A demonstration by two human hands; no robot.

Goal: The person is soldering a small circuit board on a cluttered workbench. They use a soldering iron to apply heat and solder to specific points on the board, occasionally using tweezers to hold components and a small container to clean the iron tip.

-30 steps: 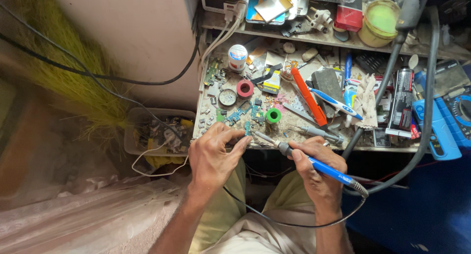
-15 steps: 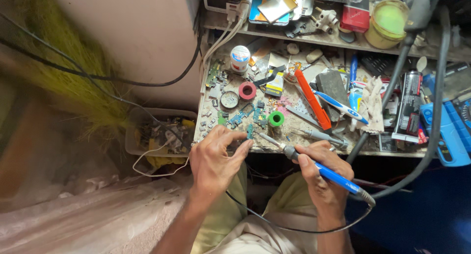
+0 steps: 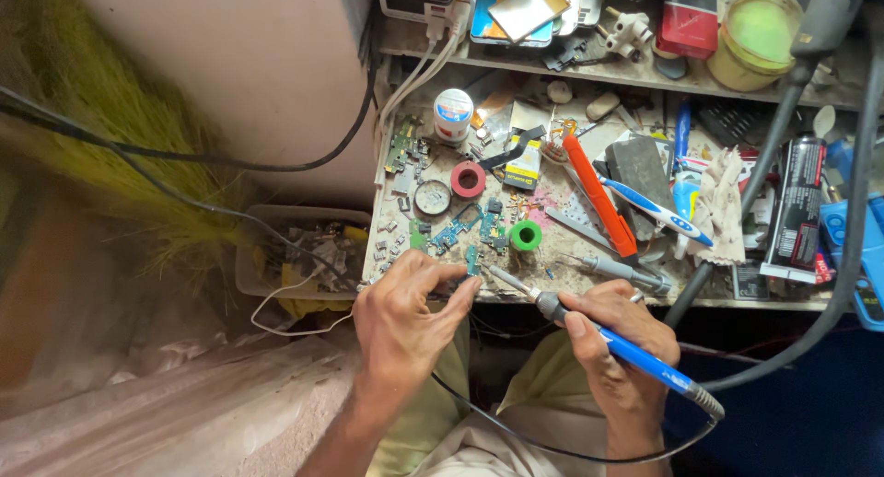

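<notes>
Soldering iron (image 3: 608, 337) with a blue handle lies slantwise in the right hand (image 3: 619, 348), fingers clamped round it, its long axis running from lower right up to a tip pointing upper left at a small green circuit board (image 3: 472, 261). The left hand (image 3: 405, 316) pinches that board between closed fingers at the front edge of the surface (image 3: 562, 256). Around them lie a green tape roll (image 3: 526, 235), a red tape roll (image 3: 468, 179) and an orange tool (image 3: 599, 196), with a crowded shelf (image 3: 599, 72) behind and a pale wall (image 3: 230, 63) to the left.

Soldering iron (image 3: 603, 334) at small circuit board (image 3: 472, 261)
</notes>
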